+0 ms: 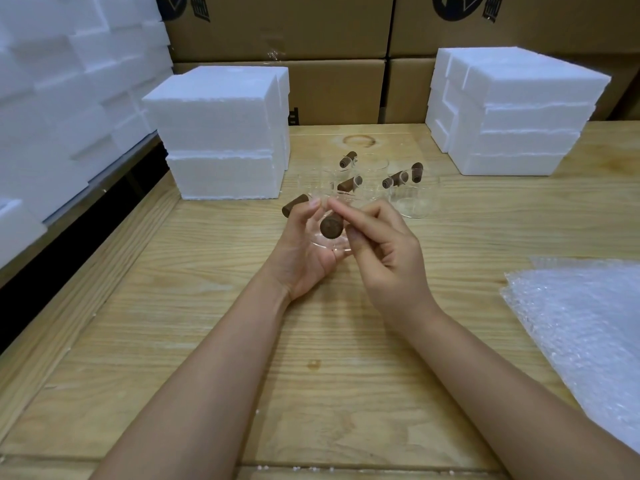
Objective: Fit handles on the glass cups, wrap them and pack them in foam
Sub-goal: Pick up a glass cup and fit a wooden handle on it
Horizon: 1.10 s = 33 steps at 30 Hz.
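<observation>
Two of my forearms reach from the near edge to the middle of the wooden table (346,393), and they meet above it. My left hand (304,247) is turned palm up and to the right, its fingers curled round a glass cup (333,247) that lies on its side in my palm. A brown handle (294,205) sticks out to the far left, past my left fingertips (314,204); I cannot tell whether it is fixed to the cup. My right hand (388,251) comes in from the right with its back up. Its thumb and forefinger pinch a second handle (331,227) against the cup, round end facing me, and the other fingers are folded under. The forefinger's tip nearly touches my left fingertips.

Just beyond my hands stands a cluster of cups (414,202) with brown handles on them. On the far left of the table is a foam block stack (225,133), on the far right another foam stack (512,109), and a foam pile (69,81) sits off the left edge. Cardboard boxes (277,26) line the back. Bubble wrap (588,323) lies at the near right.
</observation>
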### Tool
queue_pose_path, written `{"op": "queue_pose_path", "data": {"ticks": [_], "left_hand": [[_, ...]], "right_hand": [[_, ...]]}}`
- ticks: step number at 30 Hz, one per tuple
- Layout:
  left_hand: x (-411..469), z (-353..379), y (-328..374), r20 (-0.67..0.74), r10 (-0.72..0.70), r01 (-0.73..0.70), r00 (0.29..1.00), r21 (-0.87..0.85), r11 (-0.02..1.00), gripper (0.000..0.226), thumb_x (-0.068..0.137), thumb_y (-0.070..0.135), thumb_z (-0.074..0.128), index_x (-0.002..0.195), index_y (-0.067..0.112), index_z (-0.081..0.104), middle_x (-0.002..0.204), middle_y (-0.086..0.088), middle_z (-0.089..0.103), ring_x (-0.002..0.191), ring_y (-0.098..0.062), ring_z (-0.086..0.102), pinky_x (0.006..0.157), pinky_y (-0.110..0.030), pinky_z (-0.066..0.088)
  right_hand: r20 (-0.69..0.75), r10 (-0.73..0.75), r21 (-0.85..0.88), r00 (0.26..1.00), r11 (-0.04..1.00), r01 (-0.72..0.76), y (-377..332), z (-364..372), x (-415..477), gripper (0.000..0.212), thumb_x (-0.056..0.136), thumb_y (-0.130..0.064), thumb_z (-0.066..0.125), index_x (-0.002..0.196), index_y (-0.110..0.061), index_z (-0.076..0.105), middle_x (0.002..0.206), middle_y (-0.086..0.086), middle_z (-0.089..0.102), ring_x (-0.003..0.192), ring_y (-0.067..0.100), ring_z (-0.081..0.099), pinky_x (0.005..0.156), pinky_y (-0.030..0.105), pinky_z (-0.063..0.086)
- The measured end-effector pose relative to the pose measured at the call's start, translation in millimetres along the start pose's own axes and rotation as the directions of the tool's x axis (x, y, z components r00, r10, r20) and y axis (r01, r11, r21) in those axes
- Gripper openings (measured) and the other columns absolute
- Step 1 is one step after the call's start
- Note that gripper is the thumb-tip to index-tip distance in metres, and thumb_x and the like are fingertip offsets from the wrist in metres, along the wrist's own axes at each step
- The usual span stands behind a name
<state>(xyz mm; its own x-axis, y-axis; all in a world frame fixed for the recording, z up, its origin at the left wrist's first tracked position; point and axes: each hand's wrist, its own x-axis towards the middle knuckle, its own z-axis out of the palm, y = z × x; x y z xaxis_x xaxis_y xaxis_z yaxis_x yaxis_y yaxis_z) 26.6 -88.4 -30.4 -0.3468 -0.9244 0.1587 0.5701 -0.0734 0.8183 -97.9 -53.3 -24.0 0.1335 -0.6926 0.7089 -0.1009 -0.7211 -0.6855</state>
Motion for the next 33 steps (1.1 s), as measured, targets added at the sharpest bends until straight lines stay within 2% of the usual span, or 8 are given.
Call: {"op": "queue_pose_path", "data": {"ticks": [3,7,13,18,22,26,30,33], "left_hand": [[-0.7,1.3,1.9,-0.006,-0.022,0.022,1.0,-0.027,0.999,0.075,0.047,0.042,0.088,0.106,0.011,0.055,0.101,-0.011,0.058,0.101,-0.028,0.057,0.103,-0.05,0.037],[-1.9,2.4,2.9,-0.049,-0.031,0.032,0.998,0.016,0.999,0.055,0.061,0.037,0.069,0.108,0.013,0.055,0.091,-0.011,0.062,0.081,-0.026,0.065,0.081,-0.04,0.053],[-1.4,1.5,-1.8,-0.086,-0.084,0.096,0.993,0.145,0.985,0.036,0.084,0.039,0.052,0.107,0.012,0.055,0.096,-0.005,0.067,0.087,-0.019,0.067,0.077,-0.029,0.056],[-2.4,1.5,-4.4,-0.1,-0.127,0.144,0.987,0.18,0.973,0.044,0.087,0.046,0.045,0.115,0.015,0.058,0.107,-0.013,0.065,0.092,-0.024,0.067,0.072,-0.031,0.057],[-2.9,2.9,-3.9,-0.084,-0.152,0.165,0.985,0.185,0.969,0.042,0.088,0.049,0.042,0.11,0.019,0.063,0.097,-0.01,0.071,0.089,-0.022,0.068,0.077,-0.033,0.058],[-1.5,5.3,-5.7,-0.123,-0.129,0.156,0.984,0.234,0.96,0.075,0.081,0.061,0.063,0.128,0.005,0.048,0.108,-0.017,0.069,0.099,-0.027,0.067,0.088,-0.036,0.053],[2.0,5.7,-7.7,-0.129,-0.139,0.163,0.982,0.197,0.967,0.103,0.056,0.07,0.076,0.132,0.01,0.039,0.113,-0.019,0.065,0.099,-0.029,0.065,0.083,-0.035,0.054],[3.5,4.6,-6.2,-0.167,-0.161,0.18,0.973,0.108,0.978,0.101,0.063,0.077,0.063,0.137,0.016,0.032,0.115,-0.018,0.061,0.099,-0.029,0.062,0.079,-0.035,0.052]], "right_hand": [[-0.012,-0.01,-0.026,1.0,1.0,0.009,1.3,1.6,-0.9,0.039,0.088,0.013,0.052,0.124,0.0,0.057,0.089,-0.008,0.05,0.087,-0.003,0.051,0.079,0.014,0.04],[-0.04,0.003,-0.069,0.999,0.998,-0.006,5.4,1.6,-3.3,0.048,0.082,0.014,0.057,0.127,-0.004,0.054,0.085,0.005,0.051,0.072,0.005,0.046,0.062,0.015,0.038],[-0.215,0.075,-0.061,0.974,0.994,-0.09,10.4,1.9,-1.4,0.036,0.084,-0.003,0.067,0.118,-0.015,0.063,0.08,-0.006,0.053,0.071,0.002,0.05,0.066,0.012,0.04],[-0.301,0.142,-0.051,0.943,0.985,-0.165,12.6,2.0,0.5,0.024,0.08,-0.01,0.073,0.104,-0.012,0.073,0.069,-0.012,0.043,0.062,0.0,0.043,0.063,0.011,0.036],[-0.305,0.152,-0.039,0.94,0.984,-0.172,10.6,3.5,-0.2,0.021,0.081,-0.014,0.072,0.101,-0.019,0.07,0.074,-0.012,0.041,0.063,-0.003,0.043,0.062,0.007,0.035],[-0.318,0.24,0.043,0.917,0.97,-0.239,12.1,4.3,1.1,0.017,0.084,-0.018,0.07,0.095,-0.03,0.064,0.091,-0.009,0.048,0.073,0.0,0.05,0.067,0.01,0.04],[-0.333,0.36,0.185,0.871,0.931,-0.314,14.3,2.8,3.0,0.019,0.087,-0.015,0.067,0.092,-0.033,0.065,0.106,0.007,0.057,0.087,0.009,0.061,0.07,0.015,0.047],[-0.34,0.425,0.301,0.839,0.894,-0.331,15.6,1.1,4.1,0.013,0.089,-0.015,0.065,0.095,-0.025,0.068,0.103,0.011,0.067,0.085,0.009,0.063,0.07,0.013,0.047]]}}
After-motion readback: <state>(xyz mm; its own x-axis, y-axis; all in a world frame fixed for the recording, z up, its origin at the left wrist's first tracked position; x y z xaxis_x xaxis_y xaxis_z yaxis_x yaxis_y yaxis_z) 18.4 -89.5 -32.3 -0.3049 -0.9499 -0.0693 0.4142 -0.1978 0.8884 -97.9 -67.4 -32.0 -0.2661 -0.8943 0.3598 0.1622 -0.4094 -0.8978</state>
